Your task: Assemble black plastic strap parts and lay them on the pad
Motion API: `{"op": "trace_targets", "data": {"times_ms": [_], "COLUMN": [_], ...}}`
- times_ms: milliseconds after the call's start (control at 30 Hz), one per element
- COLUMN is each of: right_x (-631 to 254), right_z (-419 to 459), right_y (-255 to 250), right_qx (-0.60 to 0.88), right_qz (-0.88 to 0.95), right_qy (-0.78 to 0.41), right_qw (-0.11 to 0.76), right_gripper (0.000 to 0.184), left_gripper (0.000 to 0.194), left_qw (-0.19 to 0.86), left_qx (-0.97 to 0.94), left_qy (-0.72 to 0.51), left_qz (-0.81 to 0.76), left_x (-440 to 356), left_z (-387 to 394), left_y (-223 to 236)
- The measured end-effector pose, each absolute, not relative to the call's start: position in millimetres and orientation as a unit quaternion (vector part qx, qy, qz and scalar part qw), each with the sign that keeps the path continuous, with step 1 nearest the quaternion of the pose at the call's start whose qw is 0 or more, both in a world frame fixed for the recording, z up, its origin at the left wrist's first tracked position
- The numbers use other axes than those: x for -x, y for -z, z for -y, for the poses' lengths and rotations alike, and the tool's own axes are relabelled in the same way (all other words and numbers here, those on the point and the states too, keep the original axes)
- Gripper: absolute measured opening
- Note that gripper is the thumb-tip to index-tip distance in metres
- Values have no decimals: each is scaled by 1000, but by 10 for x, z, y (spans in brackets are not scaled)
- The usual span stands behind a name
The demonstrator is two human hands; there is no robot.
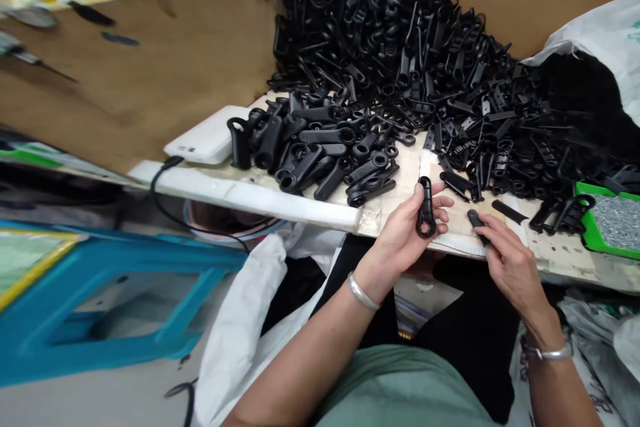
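My left hand (pixel 407 230) holds a black plastic handle part (pixel 426 208) with a ring at its lower end, its hollow side facing up, thumb against its edge. To the right, my right hand (pixel 510 257) has its fingers closed on a small dark strip-shaped piece (pixel 477 223) just above the table edge. A flat black strip (pixel 509 211) lies on the table beyond that hand. Several ringed black handles (pixel 320 153) are gathered left of my hands. Smaller black pieces (pixel 480 127) are strewn ahead of them.
A large heap of black parts (pixel 380 33) stands against the cardboard at the back. At right is a green tray (pixel 585 227) of small metal pieces. A white device (pixel 207 135) with a black cable sits at left, above a blue stool (pixel 115 307).
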State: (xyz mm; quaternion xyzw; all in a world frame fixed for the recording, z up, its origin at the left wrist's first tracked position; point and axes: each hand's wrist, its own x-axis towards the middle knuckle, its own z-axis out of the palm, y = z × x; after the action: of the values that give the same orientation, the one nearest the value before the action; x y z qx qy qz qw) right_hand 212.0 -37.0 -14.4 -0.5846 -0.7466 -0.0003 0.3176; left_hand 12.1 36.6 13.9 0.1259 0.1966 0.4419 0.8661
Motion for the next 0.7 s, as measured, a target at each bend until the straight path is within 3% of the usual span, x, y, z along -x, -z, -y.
{"op": "trace_targets", "data": {"times_ms": [300, 700], "right_x": [-1979, -1979], "right_z": [338, 333], "right_y": [37, 45], "right_qx": [671, 693], "right_qz": [699, 681], "right_qy": [66, 93], "right_qw": [239, 219], "right_gripper": [32, 27], "left_gripper": [29, 25], "left_qw": [856, 826], "left_qx": [-87, -50], "left_qy": [-455, -484], "left_qz": [-231, -284], "left_x": [-148, -186], "left_z": [-321, -239], "left_y": [-203, -339]}}
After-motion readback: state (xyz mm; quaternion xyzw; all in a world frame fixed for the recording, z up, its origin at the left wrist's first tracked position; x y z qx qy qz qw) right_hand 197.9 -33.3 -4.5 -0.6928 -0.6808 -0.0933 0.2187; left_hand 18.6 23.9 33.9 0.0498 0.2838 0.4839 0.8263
